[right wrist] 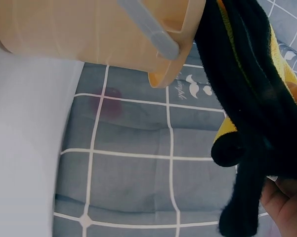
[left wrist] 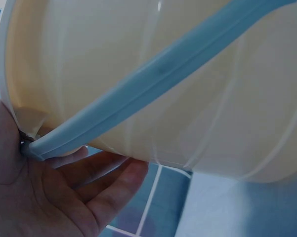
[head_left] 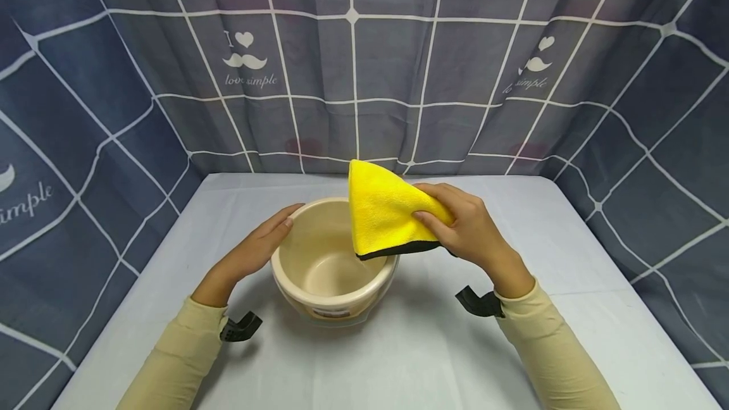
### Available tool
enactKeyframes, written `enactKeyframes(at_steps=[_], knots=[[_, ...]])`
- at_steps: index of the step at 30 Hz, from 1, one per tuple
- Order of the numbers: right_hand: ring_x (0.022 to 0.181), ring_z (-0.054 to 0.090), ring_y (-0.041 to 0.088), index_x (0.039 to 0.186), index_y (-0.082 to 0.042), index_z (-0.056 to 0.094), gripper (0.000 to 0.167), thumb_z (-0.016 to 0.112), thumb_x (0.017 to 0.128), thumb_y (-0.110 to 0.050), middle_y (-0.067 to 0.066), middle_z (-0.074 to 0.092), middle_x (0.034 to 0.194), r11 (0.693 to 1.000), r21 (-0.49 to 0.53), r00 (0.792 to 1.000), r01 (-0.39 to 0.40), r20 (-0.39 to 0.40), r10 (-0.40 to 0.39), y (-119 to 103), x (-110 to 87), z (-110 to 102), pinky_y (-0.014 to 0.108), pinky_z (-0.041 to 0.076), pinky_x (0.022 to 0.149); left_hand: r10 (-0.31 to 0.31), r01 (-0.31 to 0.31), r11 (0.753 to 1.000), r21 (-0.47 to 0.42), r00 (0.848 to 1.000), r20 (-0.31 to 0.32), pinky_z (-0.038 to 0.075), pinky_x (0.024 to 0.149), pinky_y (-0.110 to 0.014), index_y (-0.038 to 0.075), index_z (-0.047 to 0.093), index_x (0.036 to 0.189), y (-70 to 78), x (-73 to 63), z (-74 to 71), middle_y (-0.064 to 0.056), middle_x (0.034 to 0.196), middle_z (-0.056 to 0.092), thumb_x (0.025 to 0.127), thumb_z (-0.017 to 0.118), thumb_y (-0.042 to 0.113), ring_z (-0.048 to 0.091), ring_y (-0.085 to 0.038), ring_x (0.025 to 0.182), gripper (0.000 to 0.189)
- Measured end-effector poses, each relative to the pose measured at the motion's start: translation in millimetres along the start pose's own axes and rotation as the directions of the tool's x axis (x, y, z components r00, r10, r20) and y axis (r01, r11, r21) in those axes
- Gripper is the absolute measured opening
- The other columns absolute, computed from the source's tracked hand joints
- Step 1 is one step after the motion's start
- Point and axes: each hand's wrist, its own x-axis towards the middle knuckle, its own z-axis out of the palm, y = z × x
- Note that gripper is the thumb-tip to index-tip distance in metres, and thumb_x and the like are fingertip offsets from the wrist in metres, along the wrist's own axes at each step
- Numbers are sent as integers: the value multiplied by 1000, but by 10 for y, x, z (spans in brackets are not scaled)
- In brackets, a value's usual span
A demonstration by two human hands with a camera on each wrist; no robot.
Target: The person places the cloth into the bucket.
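Observation:
A cream bucket (head_left: pixel 336 301) stands upright on the white-covered table. My left hand (head_left: pixel 256 250) rests against the left side of its rim, with the thumb at the rim and the fingers, loosely extended, along the outer wall. A pale handle (left wrist: pixel 153 74) slants across the bucket's side in the left wrist view. Over the bucket's right rim, my right hand (head_left: pixel 473 223) holds a folded yellow cloth (head_left: pixel 387 211), thumb on the near face. Black edging and a dark underside (right wrist: pixel 252 98) of the cloth show in the right wrist view.
White fabric covers the table (head_left: pixel 450 359). A grey grid-patterned curtain (head_left: pixel 387 81) rises behind the table and along both sides. Black wrist bands (head_left: pixel 242 328) stick out at both sleeves.

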Motion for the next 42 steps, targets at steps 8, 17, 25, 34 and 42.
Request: enactKeyframes(at_steps=[8,17,25,34,42], knots=[[98,68,23,125,-2,69,48,83,80,1,8,72,116,1000,18,1000,5,-1,-5,-13,20,29,22,50,91,7,-7,1000,-11,1000,10,37,100,-15,6,33,157,4,8,-18,-19,153,42,114,30,27,43,-34,134,49],[99,68,24,122,-1,70,46,85,78,-1,9,72,114,1000,18,1000,5,16,-6,-18,32,84,23,50,91,-24,24,1000,4,1000,6,31,105,-16,7,32,158,1,-1,-5,-16,158,37,114,30,29,35,-32,141,50],[100,68,25,122,0,70,47,87,78,-3,11,72,115,1000,19,999,11,30,-11,-32,48,118,26,51,92,-21,21,1000,7,1000,4,30,107,-18,8,32,159,-1,-5,-9,-16,159,35,114,31,29,35,-32,141,50],[100,68,26,121,-1,71,47,88,76,-5,10,73,112,1000,27,999,3,37,-4,-84,78,148,32,53,90,-20,20,1000,15,1000,1,26,116,-49,6,32,158,20,-7,4,-16,159,35,114,30,29,33,-33,143,50],[101,68,26,120,-1,72,48,89,76,-4,9,73,111,999,44,999,25,41,-27,-102,113,186,30,52,92,-9,9,1000,8,1000,4,29,114,-33,6,32,158,6,-8,-3,-17,159,35,114,30,28,32,-32,144,50]])
